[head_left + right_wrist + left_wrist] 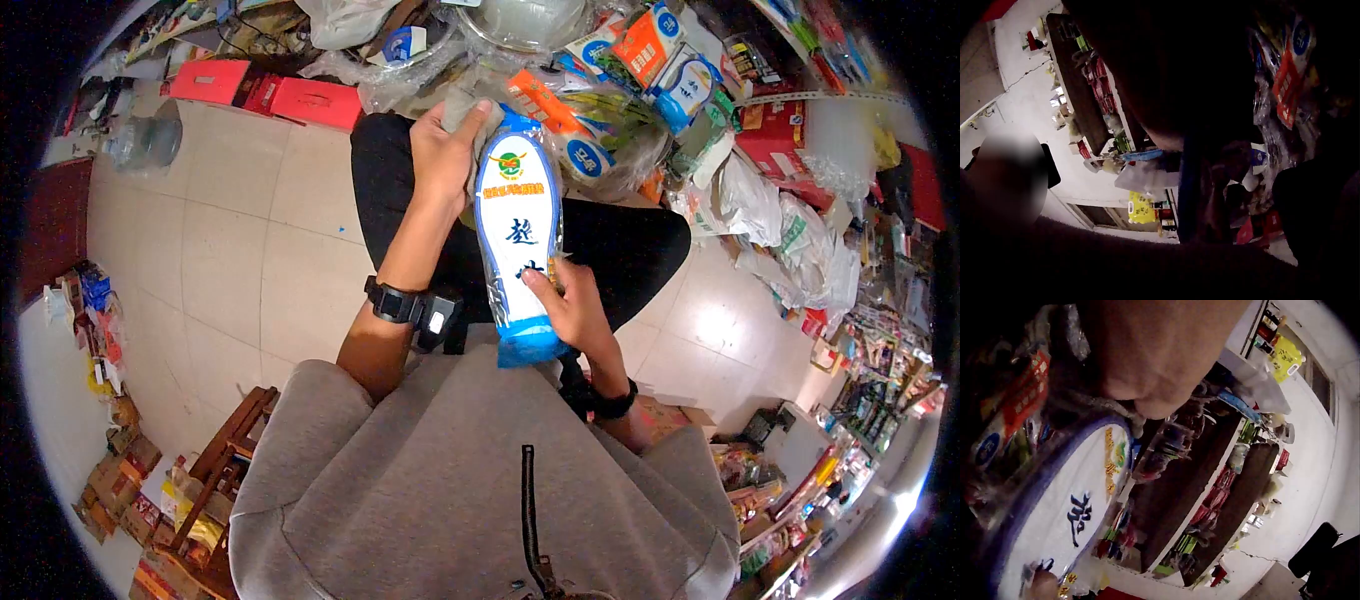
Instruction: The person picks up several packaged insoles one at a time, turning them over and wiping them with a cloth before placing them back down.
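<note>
A pack of insoles (pixel 518 210), white with a blue border and dark lettering, stands lengthwise over the person's lap in clear wrapping with a blue lower end. The right hand (pixel 578 312) grips its lower right side, thumb across the front. At the pack's upper left, the left hand (pixel 445 158) pinches a crumpled grey cloth (pixel 470 112) against the edge. From the left wrist view, the insole face (pixel 1063 506) shows below the left hand (pixel 1154 369), with the other thumb tip at the bottom. The right wrist view is mostly dark, and the pack's back is hidden.
More packed insoles (pixel 585 150) in orange, blue and white lie in plastic beyond the knees. Metal bowls (pixel 525 20) stand at the back. Red boxes (pixel 315 102) sit on the tiled floor to the left, and white plastic bags (pixel 745 200) are heaped to the right.
</note>
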Demonstrator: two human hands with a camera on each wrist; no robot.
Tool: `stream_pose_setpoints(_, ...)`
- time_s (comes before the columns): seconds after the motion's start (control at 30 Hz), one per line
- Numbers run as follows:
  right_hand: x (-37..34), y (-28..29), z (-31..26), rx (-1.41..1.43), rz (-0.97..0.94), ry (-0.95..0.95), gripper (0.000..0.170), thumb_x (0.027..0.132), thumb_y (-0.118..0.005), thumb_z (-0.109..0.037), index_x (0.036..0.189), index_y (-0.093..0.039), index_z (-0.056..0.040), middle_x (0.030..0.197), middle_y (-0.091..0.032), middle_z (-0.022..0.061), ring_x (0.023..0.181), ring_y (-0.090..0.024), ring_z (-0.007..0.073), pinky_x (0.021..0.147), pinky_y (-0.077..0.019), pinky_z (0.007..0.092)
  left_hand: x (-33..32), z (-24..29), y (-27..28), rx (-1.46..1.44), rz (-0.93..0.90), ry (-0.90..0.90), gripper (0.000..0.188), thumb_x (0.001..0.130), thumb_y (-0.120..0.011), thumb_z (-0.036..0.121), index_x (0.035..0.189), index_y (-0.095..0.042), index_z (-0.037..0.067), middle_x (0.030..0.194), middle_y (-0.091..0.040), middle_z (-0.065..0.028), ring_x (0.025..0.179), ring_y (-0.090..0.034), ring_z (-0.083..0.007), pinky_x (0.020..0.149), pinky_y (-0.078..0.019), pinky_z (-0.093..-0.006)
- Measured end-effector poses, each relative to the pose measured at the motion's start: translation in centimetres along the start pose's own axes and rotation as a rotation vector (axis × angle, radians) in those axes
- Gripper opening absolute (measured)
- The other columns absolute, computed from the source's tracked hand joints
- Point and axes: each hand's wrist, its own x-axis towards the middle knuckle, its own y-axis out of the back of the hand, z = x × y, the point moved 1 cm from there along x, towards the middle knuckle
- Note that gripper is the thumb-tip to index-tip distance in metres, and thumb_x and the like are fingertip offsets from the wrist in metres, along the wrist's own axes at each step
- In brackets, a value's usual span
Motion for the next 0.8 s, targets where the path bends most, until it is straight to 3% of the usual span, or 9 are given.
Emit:
stream_pose_setpoints(0.17, 0.2, 0.1, -0.2, -0.008, 0.018, 0.029, 0.020, 0.092, -0.059, -0.017, 0.097, -0.060, 0.0025, 0.084, -0.066, 0.0226, 0.073, -0.065, 0.0363, 0.063, -0.0474, 0.0411, 0.1, 0.0, -0.1, -0.009, 0.070, -0.006, 0.021, 0.087, -0.068, 0.007, 0.103, -0.063, -0.006, 0.092, -0.069, -0.0098, 0.075, -0.063, -0.0122, 0.068, -0.0504, -0.0261)
stream_pose_setpoints(0.27, 0.0, 0.2, -0.1, -0.029, 0.024, 0.012, 0.021, 0.091, -0.061, -0.016, 0.101, -0.061, 0.0026, 0.084, -0.067, 0.0206, 0.072, -0.066, 0.0301, 0.065, -0.0485, 0.0371, 0.2, 0.0, 0.0, 0.005, 0.077, -0.003, 0.021, 0.087, -0.068, 0.008, 0.103, -0.063, -0.005, 0.094, -0.069, -0.0095, 0.078, -0.063, -0.0121, 0.069, -0.0503, -0.0266)
stream_pose_setpoints(0.33, -0.1, 0.2, -0.2, 0.095, 0.068, -0.043, 0.025, 0.088, -0.065, -0.016, 0.105, -0.062, 0.0016, 0.083, -0.068, 0.0140, 0.073, -0.065, 0.0195, 0.068, -0.0491, 0.0322, 0.7, -0.1, 0.3, 0.003, 0.125, -0.032, 0.020, 0.088, -0.068, 0.008, 0.103, -0.064, -0.004, 0.094, -0.069, -0.0090, 0.079, -0.063, -0.0124, 0.069, -0.0504, -0.0270)
stream_pose_setpoints(0.5, -0.8, 1.2, 2.4, 0.271, 0.070, -0.183, 0.029, 0.084, -0.070, -0.016, 0.107, -0.063, 0.0001, 0.090, -0.066, 0.0037, 0.079, -0.059, 0.0114, 0.073, -0.0481, 0.0277, 2.1, 1.2, 2.2, -0.224, 0.279, -0.147, 0.024, 0.092, -0.063, 0.012, 0.110, -0.058, -0.003, 0.100, -0.066, -0.0096, 0.083, -0.065, -0.0170, 0.074, -0.0527, -0.0316)
stream_pose_setpoints(0.57, -0.6, 1.0, 2.6, 0.548, 0.334, -0.240, 0.029, 0.085, -0.070, -0.015, 0.108, -0.061, -0.0003, 0.093, -0.065, 0.0034, 0.083, -0.060, 0.0123, 0.076, -0.0478, 0.0273, 1.9, 0.9, 2.5, -0.197, 0.303, -0.150, 0.027, 0.094, -0.060, 0.012, 0.116, -0.054, -0.003, 0.105, -0.065, -0.0107, 0.089, -0.065, -0.0182, 0.077, -0.0531, -0.0325)
stream_pose_setpoints(0.63, 0.2, 0.6, 1.7, 0.717, 0.416, -0.257, 0.026, 0.087, -0.068, -0.013, 0.108, -0.059, -0.0010, 0.095, -0.065, 0.0034, 0.087, -0.062, 0.0145, 0.081, -0.0497, 0.0310, 1.3, -0.2, 2.9, -0.279, 0.360, -0.169, 0.029, 0.096, -0.056, 0.013, 0.120, -0.052, -0.003, 0.109, -0.063, -0.0118, 0.096, -0.063, -0.0190, 0.081, -0.0531, -0.0331)
stream_pose_setpoints(0.7, 1.3, 0.0, 0.6, 1.131, 0.671, -0.179, 0.022, 0.090, -0.066, -0.010, 0.108, -0.058, -0.0008, 0.097, -0.064, 0.0038, 0.089, -0.063, 0.0160, 0.084, -0.0517, 0.0351, 0.7, -1.1, 3.3, -0.278, 0.373, -0.132, 0.031, 0.098, -0.054, 0.018, 0.122, -0.050, -0.003, 0.114, -0.062, -0.0114, 0.099, -0.063, -0.0208, 0.088, -0.0520, -0.0349)
stream_pose_setpoints(0.73, 1.6, -0.1, 0.7, 1.138, 0.692, -0.159, 0.019, 0.090, -0.066, -0.010, 0.105, -0.059, -0.0002, 0.096, -0.065, 0.0040, 0.088, -0.063, 0.0162, 0.086, -0.0527, 0.0381, 0.3, -1.3, 3.1, -0.305, 0.375, -0.116, 0.031, 0.098, -0.054, 0.018, 0.121, -0.051, -0.002, 0.113, -0.062, -0.0110, 0.099, -0.063, -0.0207, 0.087, -0.0521, -0.0347)
stream_pose_setpoints(0.8, 1.8, 0.9, 1.3, 1.020, 0.724, -0.102, 0.017, 0.090, -0.066, -0.011, 0.103, -0.060, -0.0002, 0.094, -0.065, 0.0039, 0.086, -0.063, 0.0155, 0.083, -0.0524, 0.0357, -0.2, -1.8, 3.8, -0.332, 0.376, -0.086, 0.030, 0.097, -0.057, 0.020, 0.118, -0.053, -0.001, 0.110, -0.064, -0.0104, 0.098, -0.063, -0.0203, 0.084, -0.0526, -0.0339)
